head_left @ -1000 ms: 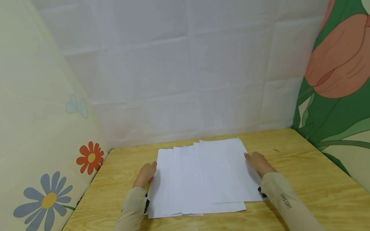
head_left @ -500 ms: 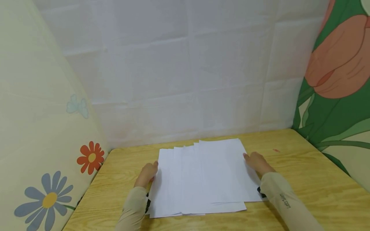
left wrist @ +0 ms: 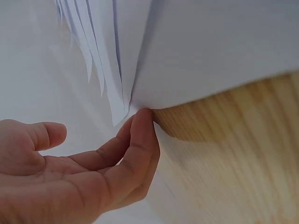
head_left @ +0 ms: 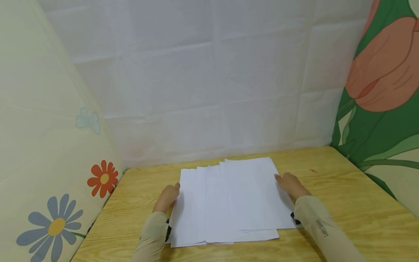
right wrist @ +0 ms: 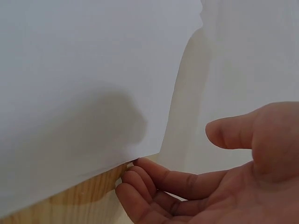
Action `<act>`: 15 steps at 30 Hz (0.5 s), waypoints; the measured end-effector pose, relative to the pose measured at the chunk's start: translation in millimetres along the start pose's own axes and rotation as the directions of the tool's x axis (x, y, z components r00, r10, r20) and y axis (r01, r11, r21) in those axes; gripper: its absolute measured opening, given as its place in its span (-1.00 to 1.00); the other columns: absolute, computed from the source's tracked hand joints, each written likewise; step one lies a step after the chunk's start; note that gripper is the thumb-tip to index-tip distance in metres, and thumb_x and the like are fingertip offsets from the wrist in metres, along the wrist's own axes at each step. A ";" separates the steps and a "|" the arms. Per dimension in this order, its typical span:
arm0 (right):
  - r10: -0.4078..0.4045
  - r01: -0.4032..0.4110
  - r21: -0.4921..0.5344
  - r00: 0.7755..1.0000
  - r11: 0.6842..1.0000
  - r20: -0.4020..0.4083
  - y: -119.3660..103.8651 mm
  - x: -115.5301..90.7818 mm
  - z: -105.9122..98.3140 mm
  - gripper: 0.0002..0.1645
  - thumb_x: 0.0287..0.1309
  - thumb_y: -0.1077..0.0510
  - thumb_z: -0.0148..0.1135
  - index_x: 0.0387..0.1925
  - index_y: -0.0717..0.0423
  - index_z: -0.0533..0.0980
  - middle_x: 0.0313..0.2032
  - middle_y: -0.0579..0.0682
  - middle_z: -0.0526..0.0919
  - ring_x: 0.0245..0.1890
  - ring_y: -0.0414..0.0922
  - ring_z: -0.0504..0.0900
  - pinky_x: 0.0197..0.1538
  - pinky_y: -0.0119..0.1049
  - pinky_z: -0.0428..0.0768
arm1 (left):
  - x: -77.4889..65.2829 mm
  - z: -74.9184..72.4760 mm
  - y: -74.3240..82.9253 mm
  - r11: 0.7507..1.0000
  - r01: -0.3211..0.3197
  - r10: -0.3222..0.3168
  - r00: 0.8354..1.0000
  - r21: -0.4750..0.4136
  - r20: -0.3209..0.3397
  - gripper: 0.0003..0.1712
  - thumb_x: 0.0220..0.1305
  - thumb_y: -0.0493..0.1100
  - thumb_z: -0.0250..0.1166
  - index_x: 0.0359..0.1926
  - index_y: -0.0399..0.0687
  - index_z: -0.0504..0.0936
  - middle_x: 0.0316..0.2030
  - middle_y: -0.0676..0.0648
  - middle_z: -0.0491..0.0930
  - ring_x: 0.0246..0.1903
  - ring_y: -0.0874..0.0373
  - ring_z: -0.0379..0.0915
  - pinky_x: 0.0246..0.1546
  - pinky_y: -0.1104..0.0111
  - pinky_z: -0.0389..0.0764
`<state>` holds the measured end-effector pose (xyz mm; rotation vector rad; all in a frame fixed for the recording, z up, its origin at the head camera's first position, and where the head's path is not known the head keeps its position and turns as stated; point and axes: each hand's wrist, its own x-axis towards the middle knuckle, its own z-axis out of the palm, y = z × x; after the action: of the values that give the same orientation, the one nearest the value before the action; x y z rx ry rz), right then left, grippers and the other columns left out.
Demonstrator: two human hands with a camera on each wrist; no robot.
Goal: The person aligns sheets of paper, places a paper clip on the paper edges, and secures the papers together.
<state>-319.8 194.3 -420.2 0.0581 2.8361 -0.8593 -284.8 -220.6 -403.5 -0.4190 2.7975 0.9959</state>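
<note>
Several overlapping sheets of white paper [head_left: 248,193] lie fanned out sideways on the wooden table, their edges stepped. At the left side is my left hand [head_left: 168,194]. In the left wrist view its fingertips touch the edge of the paper [left wrist: 201,42] near a corner, and the thumb stands apart from the sheets. My right hand [head_left: 291,185] is at the right side. The right wrist view has its bent fingers meeting the edge of the top sheet [right wrist: 84,65], thumb raised away from it. Neither hand pinches the paper.
The yellow wood-grain table [head_left: 353,203] reaches back to a creased white cloth [head_left: 209,80]. A flower-painted panel [head_left: 42,145] stands at the left and a tulip-painted one [head_left: 383,72] at the right. A small reddish mark [head_left: 312,170] shows on the table.
Both hands have moved slightly inward, the left one to the right and the right one to the left. The outer sheets have shifted a little toward the middle with them.
</note>
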 end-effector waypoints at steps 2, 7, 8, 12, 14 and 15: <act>0.001 -0.001 0.001 1.000 1.000 -0.001 -0.3 -0.2 0.3 -0.36 0.46 0.10 -0.27 0.00 0.78 0.27 0.00 0.64 0.39 -0.07 0.30 0.50 0.07 0.15 0.44 | -0.1 0.3 1.4 1.000 0.014 -0.014 1.000 -0.003 0.004 -0.41 0.51 -0.02 -0.24 -0.15 -0.57 0.42 -0.49 -0.21 0.41 -0.56 0.09 0.35 -0.57 0.43 0.37; 0.000 0.000 0.013 1.000 1.000 -0.003 -1.8 -1.8 0.6 -0.35 0.45 0.09 -0.26 -0.01 0.78 0.27 0.00 0.64 0.39 -0.03 0.35 0.48 0.08 0.15 0.44 | -0.3 2.1 4.0 1.000 0.024 -0.023 1.000 -0.011 0.015 -0.42 0.52 -0.01 -0.25 -0.17 -0.53 0.41 -0.53 -0.16 0.37 -0.58 0.11 0.31 -0.58 0.44 0.36; 0.003 -0.003 0.015 1.000 1.000 -0.003 -2.0 -1.7 0.6 -0.36 0.45 0.09 -0.26 -0.01 0.78 0.26 0.00 0.64 0.39 -0.02 0.36 0.48 0.08 0.15 0.44 | -0.4 2.4 4.5 1.000 0.021 -0.021 1.000 -0.010 0.016 -0.42 0.52 -0.01 -0.25 -0.19 -0.53 0.41 -0.54 -0.15 0.36 -0.59 0.11 0.30 -0.58 0.44 0.35; 0.007 -0.007 0.025 1.000 1.000 0.003 -2.6 -2.1 0.8 -0.35 0.45 0.09 -0.26 0.01 0.78 0.25 0.02 0.64 0.37 0.01 0.37 0.46 0.09 0.15 0.43 | 0.2 4.2 5.7 1.000 0.005 -0.005 1.000 -0.011 0.015 -0.40 0.52 -0.01 -0.25 -0.19 -0.56 0.42 -0.54 -0.16 0.37 -0.61 0.12 0.30 -0.60 0.45 0.34; 0.001 -0.001 0.028 1.000 1.000 0.002 -2.1 -1.5 0.8 -0.36 0.45 0.10 -0.26 0.01 0.78 0.26 0.01 0.64 0.38 -0.03 0.33 0.48 0.07 0.15 0.44 | 0.8 5.3 5.4 1.000 -0.006 0.006 1.000 -0.007 0.014 -0.40 0.51 -0.02 -0.25 -0.15 -0.58 0.42 -0.52 -0.17 0.39 -0.62 0.13 0.30 -0.61 0.46 0.33; -0.005 0.005 0.028 1.000 1.000 0.001 -2.0 -1.7 0.8 -0.36 0.45 0.09 -0.26 0.00 0.78 0.26 0.00 0.63 0.39 -0.06 0.31 0.49 0.06 0.14 0.44 | 1.2 5.9 5.1 1.000 -0.010 0.010 1.000 -0.004 0.013 -0.39 0.52 -0.02 -0.25 -0.14 -0.59 0.42 -0.53 -0.17 0.39 -0.63 0.13 0.30 -0.61 0.46 0.33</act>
<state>-318.2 192.3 -419.4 0.0547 2.8242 -0.8991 -287.3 -213.3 -405.3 -0.3980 2.7890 1.0025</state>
